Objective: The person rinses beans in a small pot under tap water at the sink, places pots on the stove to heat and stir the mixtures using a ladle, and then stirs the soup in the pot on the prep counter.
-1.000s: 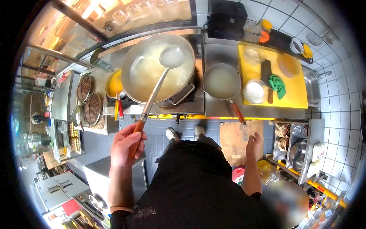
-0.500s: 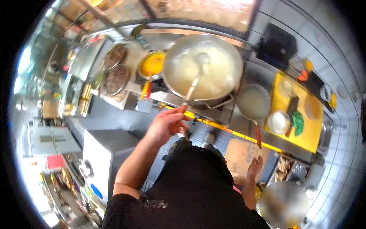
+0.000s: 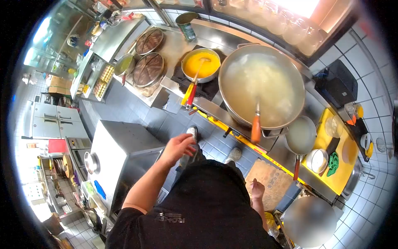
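Note:
My left hand point(image 3: 178, 150) hangs over the floor in front of the stove, fingers spread and holding nothing. A large metal pot point(image 3: 226, 101) of cloudy, pale liquid stands ahead of it. In that pot rests a ladle point(image 3: 256, 128), its wooden handle leaning over the near rim; its bowl is under the liquid. Low at my right side, my right hand point(image 3: 257, 189) has its fingers loosely bent and apart, with nothing seen in it. Left of the big pot, a smaller pot point(image 3: 213, 77) contains thick yellow liquid and a utensil with red and yellow handles point(image 3: 190, 93).
A saucepan point(image 3: 300, 135) sits right of the pot, beside a yellow cutting board point(image 3: 340, 178) with bowls and a green cloth point(image 3: 333, 164). Two round mesh-covered pans point(image 3: 148, 69) and a tall can point(image 3: 186, 30) stand left. A steel-topped cabinet point(image 3: 124, 141) is at my left, cardboard point(image 3: 265, 178) on the floor.
My left hand has let go of the ladle and drawn back from the pot. The ladle now leans on the near rim. The view has shifted, and my right hand is further in.

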A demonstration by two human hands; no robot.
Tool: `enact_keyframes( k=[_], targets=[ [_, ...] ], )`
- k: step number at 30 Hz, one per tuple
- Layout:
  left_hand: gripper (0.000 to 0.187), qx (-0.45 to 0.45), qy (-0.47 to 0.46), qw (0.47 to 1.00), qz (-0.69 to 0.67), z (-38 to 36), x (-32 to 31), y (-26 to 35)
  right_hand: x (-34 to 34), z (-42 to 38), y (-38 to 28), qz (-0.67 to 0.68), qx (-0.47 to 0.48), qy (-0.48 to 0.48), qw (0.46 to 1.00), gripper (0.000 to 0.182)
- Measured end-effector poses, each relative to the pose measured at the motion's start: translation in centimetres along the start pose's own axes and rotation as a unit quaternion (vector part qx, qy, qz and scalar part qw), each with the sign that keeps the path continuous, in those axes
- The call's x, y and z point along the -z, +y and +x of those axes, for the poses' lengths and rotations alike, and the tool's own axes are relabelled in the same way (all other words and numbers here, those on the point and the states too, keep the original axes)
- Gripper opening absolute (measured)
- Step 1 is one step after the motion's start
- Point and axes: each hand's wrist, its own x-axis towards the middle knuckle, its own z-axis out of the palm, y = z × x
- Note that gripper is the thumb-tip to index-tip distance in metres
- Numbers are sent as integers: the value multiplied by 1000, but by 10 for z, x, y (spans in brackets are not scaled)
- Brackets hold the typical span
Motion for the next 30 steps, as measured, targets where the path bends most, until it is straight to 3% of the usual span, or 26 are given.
enact_keyframes(
  k=[1,3,4,7,9,11,13,14,18,19,20,22,24,25,26,28,30],
  targets=[
    [43,-8,33,999,5,4,21,0,-12,-7,-47,47,-35,-7,998,42],
    [38,-35,118,991,45,19,74,-2,-44,-2,-102,4,78,29,997,42],
    [36,-56,159,983,72,32,110,-6,-63,0,-150,58,20,-9,998,41],
    [38,-79,298,947,95,77,219,6,-141,33,-215,57,175,-61,981,37],
    [44,-121,351,928,27,123,310,6,-188,33,-303,239,111,-100,960,38],
    [55,-155,455,865,142,190,426,-15,-237,39,-364,364,48,-131,921,40],
    [59,-125,544,803,210,212,470,23,-273,54,-397,461,5,-151,875,39],
    [59,-95,552,809,176,223,491,39,-283,58,-413,487,-13,-157,859,36],
    [56,24,491,869,59,260,553,76,-305,65,-459,518,-36,-193,832,34],
    [61,49,427,895,122,298,601,42,-313,58,-465,403,37,-143,903,31],
    [65,64,361,912,185,335,647,11,-313,71,-456,441,-3,-170,881,31],
    [73,83,327,890,306,353,641,26,-315,73,-461,495,-41,-165,852,30],
    [87,90,322,919,208,345,624,47,-315,82,-450,514,-67,-155,841,30],
    [65,88,291,952,42,357,629,43,-314,80,-458,479,-50,-159,862,31],
    [62,25,251,961,-109,370,628,32,-313,81,-461,474,-49,-147,867,31],
    [36,12,208,962,-176,389,641,17,-315,84,-462,455,-64,-138,878,32],
    [25,42,246,937,-243,387,627,35,-316,83,-465,438,-62,-144,885,34]
  ],
)
